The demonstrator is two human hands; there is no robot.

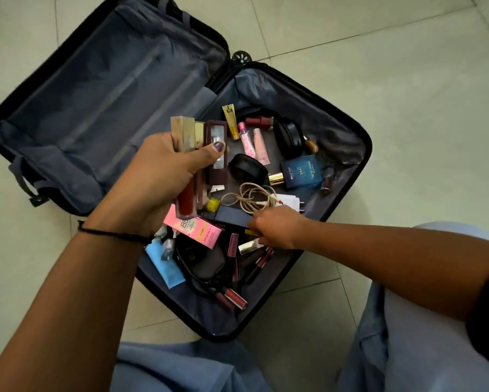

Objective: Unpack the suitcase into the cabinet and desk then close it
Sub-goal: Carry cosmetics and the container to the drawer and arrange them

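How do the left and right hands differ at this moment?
The left hand is raised above the suitcase, holding a bundle of cosmetics; the right hand is down inside it, pinching a gold tube. The left wrist wears a black thread; the right wrist is bare. Both are over the filled half.

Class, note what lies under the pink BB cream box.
The pink BB cream box partly overlies a black pouch. Whatever sits beneath its middle is covered, and the lip gloss in the left hand hides its upper corner.
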